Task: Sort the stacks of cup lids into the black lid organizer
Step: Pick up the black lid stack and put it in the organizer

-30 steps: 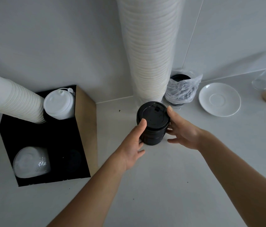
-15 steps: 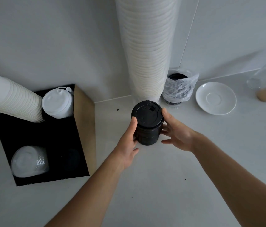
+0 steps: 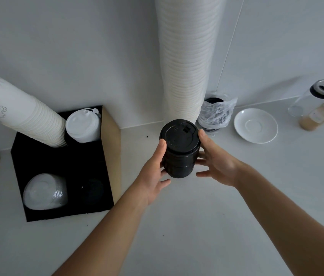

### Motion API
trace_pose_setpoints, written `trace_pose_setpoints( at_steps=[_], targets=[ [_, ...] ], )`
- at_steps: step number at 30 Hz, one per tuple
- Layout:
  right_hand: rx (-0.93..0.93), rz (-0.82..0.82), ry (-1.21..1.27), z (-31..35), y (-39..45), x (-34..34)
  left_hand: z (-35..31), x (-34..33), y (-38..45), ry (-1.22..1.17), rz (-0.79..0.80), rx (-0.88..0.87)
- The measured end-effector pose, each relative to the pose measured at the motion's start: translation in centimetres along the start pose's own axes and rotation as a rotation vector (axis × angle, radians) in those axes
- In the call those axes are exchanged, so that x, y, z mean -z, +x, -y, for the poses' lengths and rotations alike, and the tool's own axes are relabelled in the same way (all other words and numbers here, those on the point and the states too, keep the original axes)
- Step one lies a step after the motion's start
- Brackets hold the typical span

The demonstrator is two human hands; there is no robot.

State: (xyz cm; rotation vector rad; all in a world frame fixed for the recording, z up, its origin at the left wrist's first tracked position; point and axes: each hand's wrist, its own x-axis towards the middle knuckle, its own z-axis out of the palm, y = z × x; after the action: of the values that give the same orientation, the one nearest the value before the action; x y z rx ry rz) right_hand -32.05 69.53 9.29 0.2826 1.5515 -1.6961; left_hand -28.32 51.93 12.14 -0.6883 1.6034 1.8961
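Observation:
A stack of black cup lids (image 3: 179, 148) is held above the white counter between both hands. My left hand (image 3: 153, 176) grips its left side and my right hand (image 3: 215, 164) grips its right side. The black lid organizer (image 3: 57, 162) stands to the left. Its back right slot holds white sip lids (image 3: 82, 127), its front left slot holds clear dome lids (image 3: 44, 192), and its front right slot (image 3: 92, 189) shows a few black lids low down. A tall stack of white cups (image 3: 17, 114) leans out of the back left slot.
A tall column of white paper cups (image 3: 185, 62) rises against the wall just behind the held stack. Beside it sits a plastic bag with black lids (image 3: 216, 114), then a white saucer (image 3: 255, 125) and two jars (image 3: 320, 105) at the far right.
Both hands and the black lid stack have shifted slightly left and toward me, away from the cup column.

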Motion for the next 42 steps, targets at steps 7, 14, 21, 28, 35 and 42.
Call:
trace_pose_setpoints(
  at_steps=[7, 14, 21, 28, 35, 42],
  targets=[
    [0.033, -0.024, -0.040, 0.9, -2.8, -3.0, -0.3, 1.4, -3.8, -0.014, 0.004, -0.078],
    [0.066, -0.039, -0.082, 1.3, -5.4, -7.7, 0.2, 4.3, -7.8, -0.018, 0.004, -0.114],
    [0.077, -0.020, -0.124, 1.4, -5.9, -13.1, 0.6, 9.1, -10.9, -0.066, 0.010, -0.158],
    [0.069, 0.015, -0.174, 1.2, -4.3, -19.3, 1.3, 14.9, -13.2, -0.131, -0.025, -0.172],
    [0.085, 0.035, -0.184, 1.4, -2.3, -24.7, 1.1, 19.9, -14.2, -0.199, -0.076, -0.189],
    [0.062, 0.062, -0.207, 1.7, -0.4, -26.9, 1.8, 22.1, -13.9, -0.310, -0.101, -0.191]
  ],
)
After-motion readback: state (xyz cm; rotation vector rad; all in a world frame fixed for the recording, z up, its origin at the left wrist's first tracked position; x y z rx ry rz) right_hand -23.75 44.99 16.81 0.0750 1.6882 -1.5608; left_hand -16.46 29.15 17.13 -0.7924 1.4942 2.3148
